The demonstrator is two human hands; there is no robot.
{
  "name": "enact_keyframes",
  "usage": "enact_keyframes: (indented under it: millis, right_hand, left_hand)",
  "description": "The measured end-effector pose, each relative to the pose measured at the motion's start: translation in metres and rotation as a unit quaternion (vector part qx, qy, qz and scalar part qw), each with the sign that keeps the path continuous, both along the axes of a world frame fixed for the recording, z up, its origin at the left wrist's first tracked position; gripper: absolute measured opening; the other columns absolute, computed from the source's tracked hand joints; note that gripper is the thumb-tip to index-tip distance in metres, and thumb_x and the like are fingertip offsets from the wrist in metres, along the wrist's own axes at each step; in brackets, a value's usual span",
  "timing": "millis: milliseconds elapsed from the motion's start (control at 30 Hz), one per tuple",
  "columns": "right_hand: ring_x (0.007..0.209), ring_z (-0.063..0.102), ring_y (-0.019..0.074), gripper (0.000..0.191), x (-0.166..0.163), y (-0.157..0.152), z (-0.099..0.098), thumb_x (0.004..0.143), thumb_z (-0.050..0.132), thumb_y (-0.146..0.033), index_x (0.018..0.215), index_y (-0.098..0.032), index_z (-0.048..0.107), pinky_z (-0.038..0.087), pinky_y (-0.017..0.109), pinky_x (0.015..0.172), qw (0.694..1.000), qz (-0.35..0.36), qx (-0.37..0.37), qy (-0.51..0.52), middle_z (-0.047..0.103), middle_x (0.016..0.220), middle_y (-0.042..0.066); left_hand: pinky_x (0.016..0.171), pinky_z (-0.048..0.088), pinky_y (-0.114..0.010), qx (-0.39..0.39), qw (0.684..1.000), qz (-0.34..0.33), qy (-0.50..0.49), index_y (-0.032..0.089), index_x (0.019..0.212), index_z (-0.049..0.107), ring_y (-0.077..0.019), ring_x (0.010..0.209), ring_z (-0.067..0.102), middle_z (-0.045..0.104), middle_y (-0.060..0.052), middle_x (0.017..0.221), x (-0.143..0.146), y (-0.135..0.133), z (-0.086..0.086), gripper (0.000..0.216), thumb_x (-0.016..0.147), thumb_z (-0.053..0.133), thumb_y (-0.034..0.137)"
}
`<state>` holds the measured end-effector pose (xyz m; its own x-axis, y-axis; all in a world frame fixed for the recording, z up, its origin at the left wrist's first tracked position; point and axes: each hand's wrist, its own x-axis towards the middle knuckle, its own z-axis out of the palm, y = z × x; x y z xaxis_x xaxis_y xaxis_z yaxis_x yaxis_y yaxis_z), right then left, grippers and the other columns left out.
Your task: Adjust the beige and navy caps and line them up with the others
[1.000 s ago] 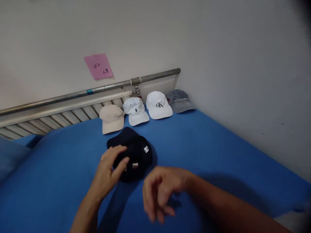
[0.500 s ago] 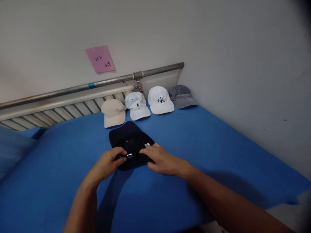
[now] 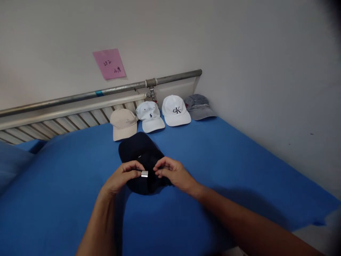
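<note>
A dark navy baseball cap (image 3: 138, 145) lies on the blue sheet with its brim pointing away from me and its back opening towards me. My left hand (image 3: 126, 176) is closed in a pinch on the cap's back strap, right beside a shiny metal buckle (image 3: 144, 174). Across a small gap from the buckle, my right hand (image 3: 173, 172) has thumb and fingertips drawn together at the other side of the cap's back. The dark fabric hides exactly which bit of it those fingertips grip.
Along the back edge stand a beige cap (image 3: 124, 124), a white cap with a small emblem (image 3: 150, 116), a white lettered cap (image 3: 176, 110) and a grey cap (image 3: 200, 106). Behind are a radiator (image 3: 77, 121), a metal pipe (image 3: 122, 88) and a pink note (image 3: 109, 64) on the wall.
The cap's back has tipped, so its inside and white label no longer show. The metal buckle now faces up more plainly. My right hand has turned from lying across the rim into a pinch.
</note>
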<state>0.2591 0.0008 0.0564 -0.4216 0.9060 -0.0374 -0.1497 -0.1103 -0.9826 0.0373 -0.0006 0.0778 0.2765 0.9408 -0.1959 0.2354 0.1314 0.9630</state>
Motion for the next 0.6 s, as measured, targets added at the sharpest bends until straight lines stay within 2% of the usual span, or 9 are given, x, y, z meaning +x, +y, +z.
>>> enact_keyframes:
  millis: [100, 167, 300, 500, 600]
  right_hand:
    - [0.060, 0.059, 0.0101, 0.037, 0.001, 0.007, 0.000, 0.068, 0.066, -0.016, 0.103, -0.022, 0.056, 0.044, 0.023, 0.052, 0.992, 0.011, -0.051, 0.119, 0.066, 0.085, -0.002]
    - [0.057, 0.057, 0.0101, 0.045, 0.000, 0.009, 0.001, 0.069, 0.067, -0.018, 0.112, -0.022, 0.053, 0.038, 0.019, 0.043, 0.987, 0.019, -0.084, 0.139, 0.066, 0.083, 0.000]
    - [0.053, 0.053, 0.0083, 0.023, -0.001, 0.009, 0.003, 0.082, 0.060, -0.030, 0.100, -0.016, 0.056, 0.030, 0.017, 0.037, 0.990, 0.021, -0.114, 0.083, 0.066, 0.078, 0.004]
    - [0.056, 0.057, 0.0081, 0.031, 0.001, 0.004, 0.002, 0.088, 0.053, -0.031, 0.117, -0.019, 0.055, 0.045, 0.022, 0.049, 0.996, 0.054, -0.055, -0.040, 0.066, 0.087, 0.003]
    - [0.056, 0.056, 0.0085, 0.023, 0.001, -0.002, 0.004, 0.087, 0.053, -0.032, 0.105, -0.019, 0.060, 0.046, 0.023, 0.051, 0.997, 0.049, -0.044, -0.036, 0.063, 0.084, 0.001]
  left_hand:
    - [0.066, 0.036, -0.022, -0.028, 0.998, -0.007, -0.056, 0.019, 0.078, 0.071, -0.0107, 0.067, 0.052, 0.065, 0.002, 0.072, -0.004, -0.001, -0.012, 0.011, 0.068, 0.072, 0.024]
    - [0.065, 0.037, -0.022, -0.033, 0.996, -0.003, -0.089, 0.019, 0.079, 0.072, -0.0102, 0.067, 0.053, 0.066, 0.002, 0.072, -0.008, 0.000, -0.016, 0.016, 0.064, 0.075, 0.024]
    - [0.066, 0.038, -0.021, -0.044, 0.994, -0.008, -0.102, 0.019, 0.082, 0.073, -0.0097, 0.067, 0.054, 0.067, 0.002, 0.074, -0.012, 0.005, -0.018, 0.022, 0.060, 0.078, 0.020]
    - [0.079, 0.043, -0.028, -0.076, 0.996, -0.012, -0.054, 0.020, 0.088, 0.072, -0.0153, 0.082, 0.063, 0.072, -0.002, 0.086, -0.007, 0.005, -0.011, 0.025, 0.064, 0.079, 0.021]
    - [0.078, 0.043, -0.028, -0.085, 0.996, -0.024, -0.024, 0.019, 0.084, 0.072, -0.0149, 0.080, 0.062, 0.072, -0.002, 0.085, -0.007, 0.004, -0.008, 0.021, 0.065, 0.079, 0.025]
